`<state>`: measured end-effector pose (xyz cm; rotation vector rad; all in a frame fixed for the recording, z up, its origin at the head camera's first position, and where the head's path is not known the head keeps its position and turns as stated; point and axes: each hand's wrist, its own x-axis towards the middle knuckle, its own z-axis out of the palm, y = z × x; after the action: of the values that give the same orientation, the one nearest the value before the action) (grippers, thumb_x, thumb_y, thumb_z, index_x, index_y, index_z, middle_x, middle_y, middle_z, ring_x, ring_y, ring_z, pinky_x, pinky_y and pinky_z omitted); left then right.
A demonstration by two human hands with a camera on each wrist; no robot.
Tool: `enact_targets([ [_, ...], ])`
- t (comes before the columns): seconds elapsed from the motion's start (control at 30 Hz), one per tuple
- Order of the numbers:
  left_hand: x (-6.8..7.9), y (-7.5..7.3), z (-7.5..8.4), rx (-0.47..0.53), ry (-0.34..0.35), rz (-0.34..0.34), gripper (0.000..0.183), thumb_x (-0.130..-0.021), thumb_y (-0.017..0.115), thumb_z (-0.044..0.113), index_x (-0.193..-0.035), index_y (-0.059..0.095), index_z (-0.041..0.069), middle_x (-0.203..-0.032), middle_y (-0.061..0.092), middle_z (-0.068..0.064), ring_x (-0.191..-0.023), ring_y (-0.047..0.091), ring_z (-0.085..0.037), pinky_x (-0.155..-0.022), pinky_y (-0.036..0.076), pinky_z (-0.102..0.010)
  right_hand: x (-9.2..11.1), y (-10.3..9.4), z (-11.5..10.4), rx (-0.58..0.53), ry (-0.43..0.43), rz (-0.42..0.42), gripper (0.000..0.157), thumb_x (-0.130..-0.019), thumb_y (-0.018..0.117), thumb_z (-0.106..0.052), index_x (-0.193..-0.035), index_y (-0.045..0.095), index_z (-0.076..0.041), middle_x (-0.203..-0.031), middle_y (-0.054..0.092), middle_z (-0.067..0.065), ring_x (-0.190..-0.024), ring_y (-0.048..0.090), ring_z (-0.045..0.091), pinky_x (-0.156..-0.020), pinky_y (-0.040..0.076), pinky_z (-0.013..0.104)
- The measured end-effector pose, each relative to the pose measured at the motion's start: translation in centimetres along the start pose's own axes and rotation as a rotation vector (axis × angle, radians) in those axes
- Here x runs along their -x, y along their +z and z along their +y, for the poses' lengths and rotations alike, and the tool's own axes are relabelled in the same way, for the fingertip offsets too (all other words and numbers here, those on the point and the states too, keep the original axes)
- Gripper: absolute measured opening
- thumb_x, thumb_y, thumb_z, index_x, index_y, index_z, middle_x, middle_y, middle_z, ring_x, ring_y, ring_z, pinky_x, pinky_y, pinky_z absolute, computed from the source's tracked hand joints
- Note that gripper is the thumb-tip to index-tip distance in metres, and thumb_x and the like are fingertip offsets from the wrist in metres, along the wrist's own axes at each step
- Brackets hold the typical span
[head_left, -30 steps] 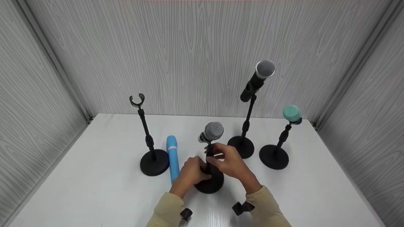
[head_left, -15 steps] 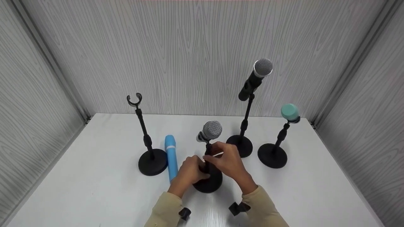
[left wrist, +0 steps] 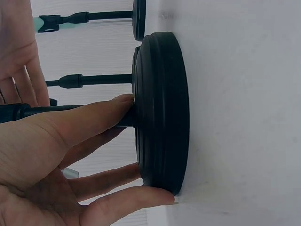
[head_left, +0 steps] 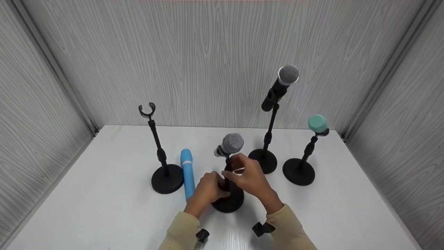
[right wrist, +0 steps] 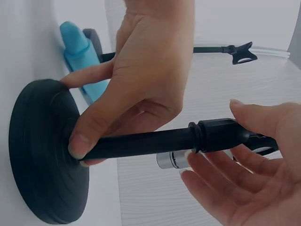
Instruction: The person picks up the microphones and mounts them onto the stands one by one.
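Observation:
A desktop microphone stand [head_left: 230, 205] with a round black base stands at the front middle, with a silver-headed microphone [head_left: 233, 142] in its clip. My left hand [head_left: 208, 189] grips the pole low down, thumb at the pole's foot. In the left wrist view, its outer finger reaches the edge of the round base [left wrist: 164, 113]. Higher up, my right hand [head_left: 251, 176] pinches the stand's pole near its adjusting collar [right wrist: 218, 135]. The right wrist view shows the thumb on one side of that collar and the fingertips on the other.
Left of the hands, a blue microphone [head_left: 188, 173] lies on the white table [head_left: 104, 208], beside a stand with a bare clip [head_left: 167, 180]. Behind on the right are a tall stand holding a black microphone [head_left: 280, 86] and a short stand holding a green-ended one [head_left: 317, 123].
The whole head view has shifted slightly left. Both hands keep their hold on the stand, and the right hand's fingers have turned slightly about the pole.

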<state>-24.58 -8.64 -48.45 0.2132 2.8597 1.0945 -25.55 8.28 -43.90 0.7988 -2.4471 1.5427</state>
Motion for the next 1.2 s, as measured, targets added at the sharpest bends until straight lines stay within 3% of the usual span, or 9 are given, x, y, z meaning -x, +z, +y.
enact_targets([
  [0.27, -0.1, -0.04, 0.0, -0.004, 0.002, -0.002, 0.027, -0.078, 0.09, 0.016, -0.097, 0.075, 0.003, -0.086, 0.074, -0.007, -0.081, 0.065, -0.02, -0.079, 0.058, -0.041, -0.09, 0.15, -0.16, 0.036, -0.021, 0.065, 0.018, -0.082, 0.085, -0.009, -0.096, 0.073, -0.006, -0.09, 0.078, 0.008, -0.084, 0.075, 0.018, -0.075, 0.063, 0.03],
  [0.43, -0.07, 0.01, 0.06, 0.009, -0.005, 0.006, 0.029, -0.077, 0.09, 0.016, -0.097, 0.074, 0.003, -0.088, 0.074, -0.008, -0.084, 0.065, -0.021, -0.08, 0.058, -0.043, 0.0, 0.01, -0.19, 0.008, -0.027, 0.002, 0.014, -0.087, 0.077, 0.002, -0.1, 0.074, -0.003, -0.094, 0.078, 0.011, -0.091, 0.076, 0.024, -0.08, 0.063, 0.034],
  [0.6, -0.04, 0.04, 0.1, 0.013, -0.007, 0.004, 0.028, -0.077, 0.09, 0.015, -0.096, 0.074, 0.003, -0.087, 0.074, -0.008, -0.083, 0.065, -0.021, -0.08, 0.058, -0.043, 0.01, -0.15, -0.12, -0.051, -0.011, -0.086, 0.02, -0.092, 0.066, 0.009, -0.107, 0.073, -0.001, -0.106, 0.077, 0.015, -0.102, 0.074, 0.03, -0.088, 0.061, 0.037],
  [0.9, 0.07, 0.05, 0.04, 0.0, 0.015, 0.015, 0.032, -0.075, 0.091, 0.014, -0.097, 0.071, 0.002, -0.088, 0.073, -0.009, -0.086, 0.065, -0.023, -0.082, 0.057, -0.043, -0.06, -0.49, -0.15, -0.1, 0.003, -0.141, 0.021, -0.095, 0.064, 0.006, -0.115, 0.069, 0.003, -0.115, 0.074, 0.02, -0.11, 0.072, 0.032, -0.095, 0.06, 0.037],
  [1.03, 0.09, 0.04, -0.02, 0.0, 0.017, 0.016, 0.033, -0.075, 0.091, 0.014, -0.097, 0.07, 0.001, -0.088, 0.073, -0.01, -0.085, 0.066, -0.023, -0.081, 0.058, -0.043, -0.24, -0.61, -0.09, -0.153, 0.043, -0.114, 0.024, -0.096, 0.067, -0.003, -0.119, 0.069, 0.003, -0.119, 0.073, 0.022, -0.113, 0.071, 0.032, -0.1, 0.058, 0.041],
  [1.2, 0.05, 0.06, -0.06, -0.003, 0.036, 0.028, 0.027, -0.075, 0.091, 0.013, -0.091, 0.074, 0.002, -0.082, 0.075, -0.009, -0.08, 0.067, -0.022, -0.077, 0.058, -0.041, -0.63, -0.42, -0.21, -0.147, 0.021, -0.061, 0.017, -0.095, 0.069, -0.003, -0.11, 0.073, 0.003, -0.109, 0.076, 0.021, -0.105, 0.074, 0.03, -0.095, 0.06, 0.036],
])
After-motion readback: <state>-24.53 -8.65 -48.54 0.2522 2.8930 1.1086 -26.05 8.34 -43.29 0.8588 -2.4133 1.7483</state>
